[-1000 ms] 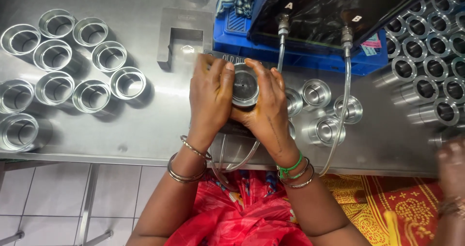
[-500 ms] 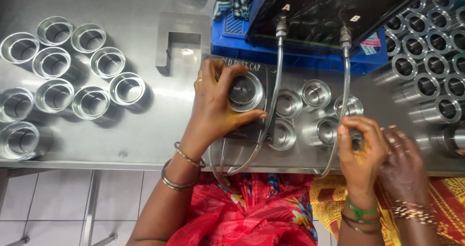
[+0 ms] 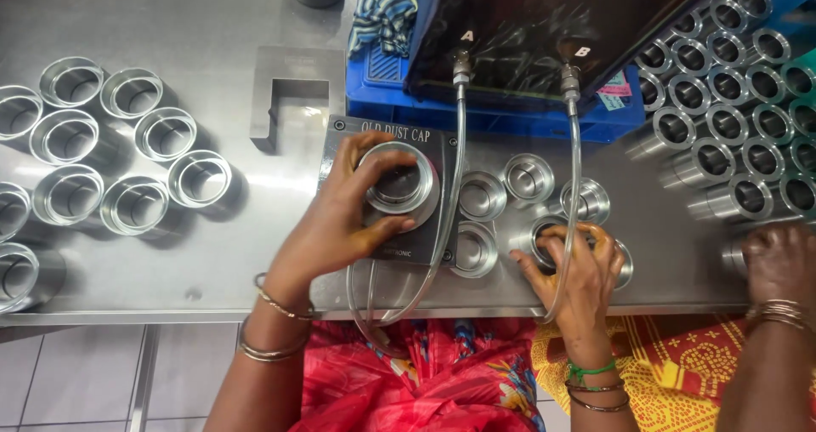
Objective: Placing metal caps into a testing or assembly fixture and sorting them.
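Your single head camera looks almost straight down from close above, taking in the steel table point(image 3: 212, 253), its near edge, your lap and both forearms; no second view overlaps it.

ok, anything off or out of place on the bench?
Nothing damaged or spilled. Left hand holds a metal ring on the black fixture plate; right hand grips a cup. A crumpled striped cloth lies on the blue tray, the only untidy item.
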